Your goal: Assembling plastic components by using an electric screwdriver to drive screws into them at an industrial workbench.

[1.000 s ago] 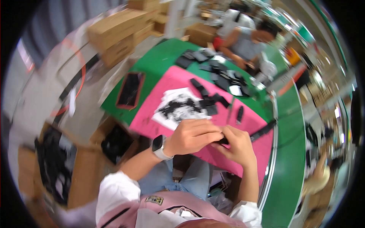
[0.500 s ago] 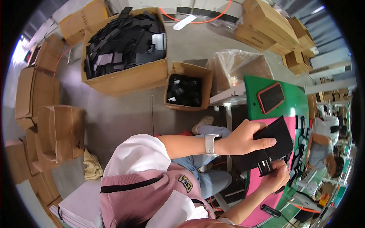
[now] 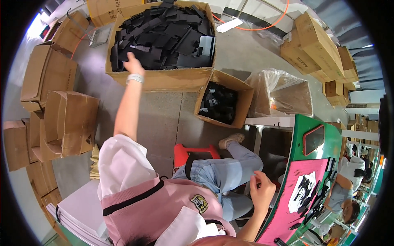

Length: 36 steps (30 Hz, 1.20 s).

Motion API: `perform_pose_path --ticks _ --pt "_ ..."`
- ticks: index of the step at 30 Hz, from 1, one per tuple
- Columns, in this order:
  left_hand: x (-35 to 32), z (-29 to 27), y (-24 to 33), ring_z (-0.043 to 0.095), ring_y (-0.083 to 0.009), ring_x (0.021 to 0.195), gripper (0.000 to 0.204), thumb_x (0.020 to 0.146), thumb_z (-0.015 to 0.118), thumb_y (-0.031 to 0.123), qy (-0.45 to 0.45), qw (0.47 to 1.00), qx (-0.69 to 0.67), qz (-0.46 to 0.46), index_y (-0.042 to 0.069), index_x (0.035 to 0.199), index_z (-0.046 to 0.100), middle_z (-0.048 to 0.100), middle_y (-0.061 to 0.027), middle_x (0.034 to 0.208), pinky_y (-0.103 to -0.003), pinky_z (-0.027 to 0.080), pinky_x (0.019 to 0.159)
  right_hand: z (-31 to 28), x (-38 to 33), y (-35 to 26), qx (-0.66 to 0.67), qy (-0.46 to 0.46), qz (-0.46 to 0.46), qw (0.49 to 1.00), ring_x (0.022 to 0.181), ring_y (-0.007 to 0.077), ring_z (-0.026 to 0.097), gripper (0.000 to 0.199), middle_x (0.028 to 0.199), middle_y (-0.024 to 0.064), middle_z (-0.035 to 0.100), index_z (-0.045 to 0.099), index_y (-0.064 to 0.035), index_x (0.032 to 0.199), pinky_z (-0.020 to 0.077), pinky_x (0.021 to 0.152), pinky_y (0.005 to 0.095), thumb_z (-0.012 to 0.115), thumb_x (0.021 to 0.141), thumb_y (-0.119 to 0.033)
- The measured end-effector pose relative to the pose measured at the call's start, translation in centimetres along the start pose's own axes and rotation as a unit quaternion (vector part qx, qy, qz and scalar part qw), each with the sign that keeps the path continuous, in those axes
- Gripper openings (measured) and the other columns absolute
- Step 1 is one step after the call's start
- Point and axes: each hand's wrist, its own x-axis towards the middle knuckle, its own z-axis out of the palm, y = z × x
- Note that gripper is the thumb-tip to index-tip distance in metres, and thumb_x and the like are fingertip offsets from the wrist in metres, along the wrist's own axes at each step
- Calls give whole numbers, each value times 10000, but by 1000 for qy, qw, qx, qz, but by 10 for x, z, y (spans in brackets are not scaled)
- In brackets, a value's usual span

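My left hand (image 3: pixel 134 66), with a pale band on its wrist, reaches out over the near left edge of a large cardboard box (image 3: pixel 164 78). Its fingers look apart, and I make out nothing held in them. Flat black pieces (image 3: pixel 166 39) fill that box in a loose heap; one dark piece (image 3: pixel 114 57) stands at its left wall beside my fingers. My right hand (image 3: pixel 262 192) hovers between my knee and the table, fingers loosely bent and apart, holding nothing visible. On the pink mat (image 3: pixel 293 174) nearby lies a white sheet (image 3: pixel 292 203) with small black bits on it.
A smaller carton (image 3: pixel 242 107) with black pieces stands beside the large box, next to a plastic-lined box (image 3: pixel 283 92). The green table (image 3: pixel 301 127) carries a red-edged phone (image 3: pixel 314 139). A red stool (image 3: pixel 180 153) stands by my legs. Empty cartons (image 3: pixel 76 123) line the left; people sit at far right.
The flat black piece with a metal clip has left my hands. My left hand has swung from the table to the large box; my right hand has drawn back from the mat. The view has shifted left.
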Motion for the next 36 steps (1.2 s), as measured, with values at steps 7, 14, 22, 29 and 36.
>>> perform_pose_path --ticks 7,14,22,29,36 --pt "95 -57 -9 361 -482 1233 575 748 645 184 -30 847 525 72 -114 1199 450 413 -304 1308 -468 353 1033 20 8 -12 0 -38 -34 999 563 228 623 135 692 127 641 634 -3 890 476 548 303 666 763 -37" --pt "23 -54 -7 449 -364 1217 404 790 536 257 -169 596 746 244 15 1103 618 523 -221 1265 -449 322 1044 15 -14 -4 -30 -18 -23 999 561 225 620 136 670 87 629 637 -48 882 476 510 325 682 755 -62" --pt "67 -86 -18 644 -415 770 343 777 663 306 -266 624 624 388 -36 797 647 655 -256 825 -485 513 692 0 -45 23 -1 19 -66 998 609 270 624 137 672 93 622 640 -74 875 484 535 366 673 754 -127" --pt "32 -37 -28 632 -433 944 573 727 634 451 -162 577 751 278 -39 1023 630 638 -287 991 -491 505 853 -37 -106 42 43 88 -77 992 590 259 612 115 673 75 625 629 -74 874 468 511 366 651 784 -144" --pt "47 16 -28 569 -428 1066 493 690 561 266 -368 515 733 247 -100 1011 642 601 -334 1050 -450 452 914 -120 -141 97 -27 277 114 954 588 251 622 88 687 106 634 661 -77 804 476 521 351 639 780 -159"
